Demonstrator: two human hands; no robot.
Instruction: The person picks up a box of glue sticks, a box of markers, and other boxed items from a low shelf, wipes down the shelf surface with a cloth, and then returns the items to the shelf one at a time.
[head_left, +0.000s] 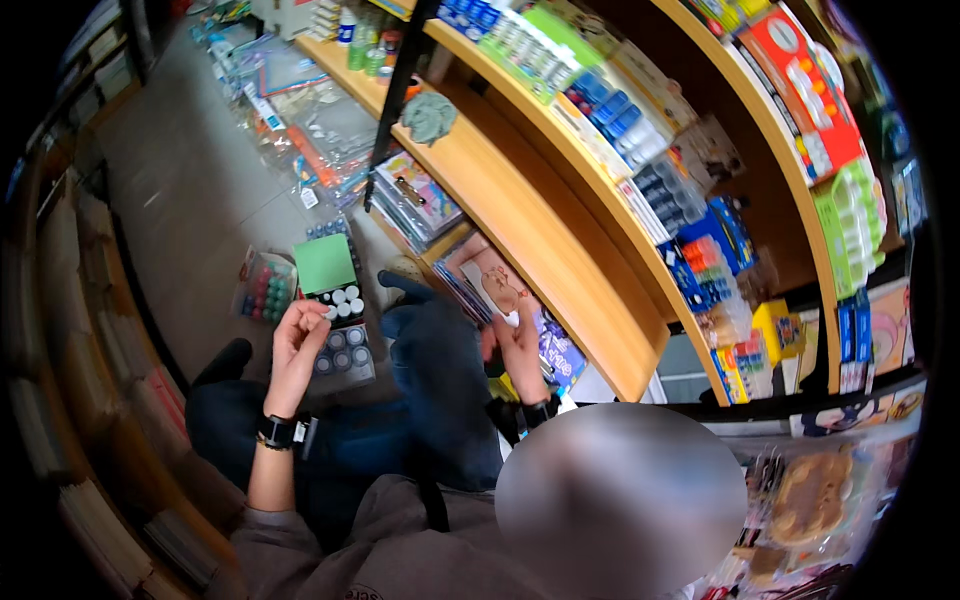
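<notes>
My left hand (297, 337), its fingers curled and thumb near the fingertips, hovers over white-capped bottles (343, 301) on the floor. Whether anything small is pinched there is unclear. A green card or lid (325, 264) sits just beyond those bottles, and a clear pack of dark bottles (342, 352) lies closer to me. To the right, my right hand (517, 341) reaches to the lower shelf, its fingertips at the front of a cartoon-covered notebook or board (501, 281). The palm side is hidden, so I cannot tell whether it grips the edge.
A clear box of red and green bottles (268, 289) stands left of my left hand. Wooden shelving (540, 247) rises on the right, with a crumpled grey-green cloth (429, 118) on one board. Plastic-wrapped goods (315, 135) cover the floor ahead. Bookshelves (112, 360) line the left.
</notes>
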